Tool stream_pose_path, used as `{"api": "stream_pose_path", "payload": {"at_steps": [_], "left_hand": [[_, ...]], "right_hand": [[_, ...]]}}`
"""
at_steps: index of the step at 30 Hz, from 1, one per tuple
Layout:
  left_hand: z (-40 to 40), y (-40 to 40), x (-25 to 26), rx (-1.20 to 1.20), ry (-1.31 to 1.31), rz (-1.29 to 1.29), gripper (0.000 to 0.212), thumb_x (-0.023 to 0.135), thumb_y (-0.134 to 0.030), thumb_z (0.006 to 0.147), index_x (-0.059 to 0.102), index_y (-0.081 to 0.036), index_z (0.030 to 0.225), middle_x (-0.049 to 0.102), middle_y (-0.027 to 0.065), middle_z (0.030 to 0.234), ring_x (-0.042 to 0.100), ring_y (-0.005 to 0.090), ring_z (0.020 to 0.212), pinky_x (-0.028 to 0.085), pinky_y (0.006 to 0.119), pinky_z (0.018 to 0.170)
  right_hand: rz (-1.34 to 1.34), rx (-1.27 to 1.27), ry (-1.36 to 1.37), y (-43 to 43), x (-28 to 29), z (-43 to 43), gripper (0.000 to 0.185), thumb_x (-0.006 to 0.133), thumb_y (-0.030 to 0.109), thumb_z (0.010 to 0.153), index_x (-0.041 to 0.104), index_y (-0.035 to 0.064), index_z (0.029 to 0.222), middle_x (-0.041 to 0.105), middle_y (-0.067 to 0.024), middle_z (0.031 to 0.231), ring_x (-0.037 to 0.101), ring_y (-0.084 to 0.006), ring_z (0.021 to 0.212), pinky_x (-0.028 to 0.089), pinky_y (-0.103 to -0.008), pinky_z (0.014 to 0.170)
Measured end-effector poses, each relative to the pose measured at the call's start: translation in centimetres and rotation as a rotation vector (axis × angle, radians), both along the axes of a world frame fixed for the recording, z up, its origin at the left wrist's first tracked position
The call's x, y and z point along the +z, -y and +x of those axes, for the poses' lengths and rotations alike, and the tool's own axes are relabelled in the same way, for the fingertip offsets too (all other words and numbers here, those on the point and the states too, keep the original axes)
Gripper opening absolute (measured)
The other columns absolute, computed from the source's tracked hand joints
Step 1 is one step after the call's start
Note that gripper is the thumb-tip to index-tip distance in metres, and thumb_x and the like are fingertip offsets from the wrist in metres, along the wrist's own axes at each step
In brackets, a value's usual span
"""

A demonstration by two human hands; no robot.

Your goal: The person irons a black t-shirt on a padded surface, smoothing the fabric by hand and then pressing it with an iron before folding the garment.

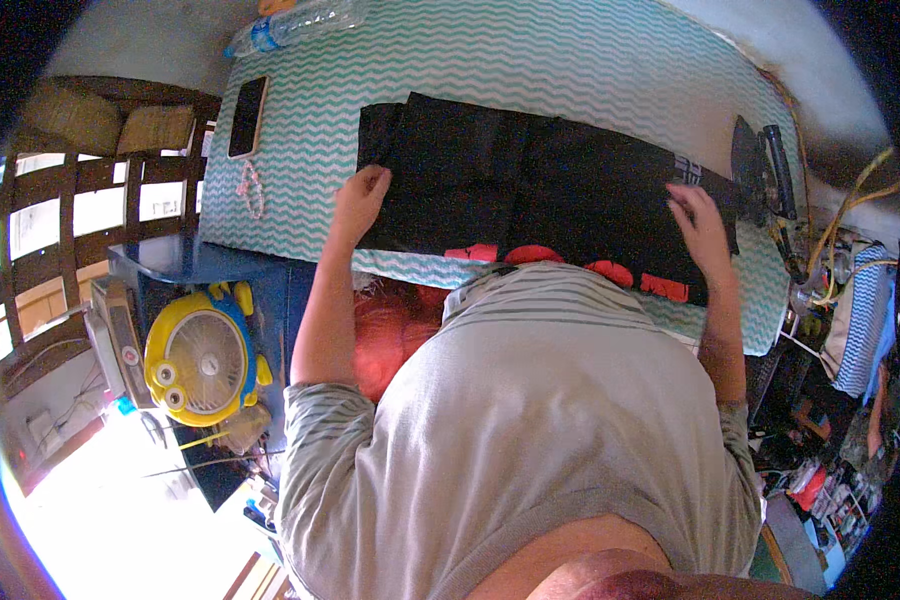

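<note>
A folded black cloth garment [510,172] lies across the ironing surface in front of me, with red printed shapes [532,255] along its near edge and a pale print near its right end. My left hand [361,196] is at the garment's left edge, fingers curled; whether cloth is pinched between them is hard to see. Over the right part, beside the pale print, my right hand [699,217] is held with thumb and fingers slightly apart, and no cloth shows between them. A clothes iron [765,172] stands just beyond the garment's right end.
A zigzag-patterned cloth [300,97] covers the table. A smartphone [248,118], a beaded bracelet [252,191] and a plastic bottle [292,28] lie on its left side. A yellow cartoon-shaped fan [206,360] stands at lower left; yellow cords [844,210] hang at right.
</note>
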State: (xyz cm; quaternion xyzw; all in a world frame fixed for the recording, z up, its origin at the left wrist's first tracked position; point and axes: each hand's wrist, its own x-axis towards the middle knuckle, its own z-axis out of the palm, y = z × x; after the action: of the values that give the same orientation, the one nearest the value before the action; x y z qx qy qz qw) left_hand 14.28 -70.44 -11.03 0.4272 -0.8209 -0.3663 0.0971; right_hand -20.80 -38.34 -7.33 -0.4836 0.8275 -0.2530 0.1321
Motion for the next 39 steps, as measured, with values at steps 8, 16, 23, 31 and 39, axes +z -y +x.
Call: {"api": "stream_pose_path", "payload": {"at_steps": [8,16,23,31,39], "left_hand": [[-5.8,-0.3,0.8,-0.016,-0.045,-0.586,0.025,0.052,-0.025,0.08,0.059,-0.001,0.082,0.06,0.0142,0.073,0.058,0.0303,0.071,0.044,0.033,0.062],[-0.5,-3.9,0.9,0.281,-0.425,-0.21,0.012,0.056,-0.014,0.077,0.056,-0.002,0.079,0.056,0.0117,0.062,0.055,0.0245,0.058,0.042,0.032,0.063],[-3.9,-0.5,-0.2,0.247,-0.052,-0.604,0.026,0.061,-0.031,0.074,0.055,-0.008,0.084,0.057,0.0086,0.08,0.053,0.0248,0.078,0.037,0.038,0.076],[-6.5,9.4,-2.3,0.083,0.072,-0.289,0.044,0.063,-0.039,0.069,0.058,-0.002,0.091,0.059,0.0168,0.08,0.056,0.031,0.079,0.043,0.038,0.07],[-5.9,10.6,-2.1,0.285,0.289,-0.201,0.035,0.06,-0.036,0.071,0.057,-0.002,0.079,0.059,0.0166,0.083,0.056,0.0308,0.077,0.043,0.04,0.063]], "right_hand": [[-0.084,0.111,0.341,17.6,-4.7,9.1,0.046,0.055,0.02,0.08,0.036,0.0103,0.121,0.056,-0.0126,0.079,0.056,-0.0228,0.073,0.044,-0.0314,0.07],[-0.225,0.163,0.419,15.9,-4.0,10.5,0.049,0.06,0.012,0.074,0.038,0.0134,0.119,0.053,-0.0119,0.078,0.056,-0.0263,0.069,0.045,-0.0335,0.063],[-0.287,0.556,-0.21,15.0,-0.9,12.4,0.048,0.056,0.021,0.076,0.04,0.0084,0.12,0.046,-0.0091,0.109,0.043,-0.0256,0.103,0.032,-0.0391,0.088],[-0.072,0.858,-0.383,14.2,-5.1,12.7,0.065,0.05,0.047,0.074,0.035,0.0093,0.125,0.031,-0.0058,0.132,0.028,-0.0229,0.122,0.019,-0.0428,0.101],[-0.12,0.877,-0.317,14.5,-5.6,12.4,0.066,0.054,0.044,0.073,0.034,0.0092,0.125,0.031,-0.0063,0.132,0.027,-0.0229,0.122,0.02,-0.0431,0.1]]}}
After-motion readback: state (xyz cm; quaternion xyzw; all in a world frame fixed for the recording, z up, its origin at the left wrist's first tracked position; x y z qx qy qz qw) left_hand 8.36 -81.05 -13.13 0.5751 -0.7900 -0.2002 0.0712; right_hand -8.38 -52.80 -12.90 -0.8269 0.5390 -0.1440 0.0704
